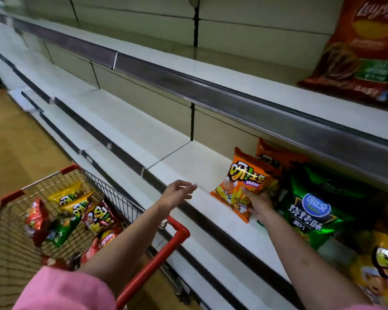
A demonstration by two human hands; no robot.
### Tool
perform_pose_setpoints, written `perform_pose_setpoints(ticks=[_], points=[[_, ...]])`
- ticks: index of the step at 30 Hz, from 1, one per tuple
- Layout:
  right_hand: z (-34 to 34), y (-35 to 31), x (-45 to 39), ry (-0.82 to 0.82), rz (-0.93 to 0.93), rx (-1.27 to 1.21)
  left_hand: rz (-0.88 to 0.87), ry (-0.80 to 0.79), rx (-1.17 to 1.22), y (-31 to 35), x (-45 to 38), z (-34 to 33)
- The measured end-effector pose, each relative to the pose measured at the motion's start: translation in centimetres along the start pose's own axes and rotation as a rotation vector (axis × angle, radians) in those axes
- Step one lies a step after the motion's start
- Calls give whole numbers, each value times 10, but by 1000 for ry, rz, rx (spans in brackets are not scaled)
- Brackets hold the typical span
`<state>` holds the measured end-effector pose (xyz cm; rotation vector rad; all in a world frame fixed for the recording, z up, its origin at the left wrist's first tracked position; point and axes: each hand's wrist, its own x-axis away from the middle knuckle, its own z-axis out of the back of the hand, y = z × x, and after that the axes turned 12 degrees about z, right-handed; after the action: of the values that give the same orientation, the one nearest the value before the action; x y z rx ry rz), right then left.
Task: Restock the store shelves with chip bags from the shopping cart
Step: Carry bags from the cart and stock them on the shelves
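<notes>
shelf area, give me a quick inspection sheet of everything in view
surface: middle shelf white, mostly bare to the left
job's things: orange chip bag standing at the shelf front; another orange bag behind it; green bag and yellow bag to its right; red bag on the upper shelf; shopping cart holds several more bags
clutter: nothing seen
grips: right hand holds the orange chip bag's lower edge; left hand hovers over the shelf edge, fingers relaxed, holding nothing
cables: nothing seen
surroundings: tan floor, long shelf rows
</notes>
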<state>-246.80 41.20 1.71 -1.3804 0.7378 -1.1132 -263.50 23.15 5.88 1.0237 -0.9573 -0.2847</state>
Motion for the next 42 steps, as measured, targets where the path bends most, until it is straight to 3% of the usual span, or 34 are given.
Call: perform_pose_setpoints(ticks=[6,13,21,28,42], points=[[-9,-6,31,14,31,124,-62,-77,-4,-3,19,14],[-61,-26,101,-50,76,66,-121,-83,-3,-32,58,73],[-178,-39,167,-330,77,64,-90,55,73,-78,99,188],[-279,-36,212,-557,62,122,-20,274,243,-124,122,281],[-392,-7,176,-842,10,283,152,430,341,-179,73,335]])
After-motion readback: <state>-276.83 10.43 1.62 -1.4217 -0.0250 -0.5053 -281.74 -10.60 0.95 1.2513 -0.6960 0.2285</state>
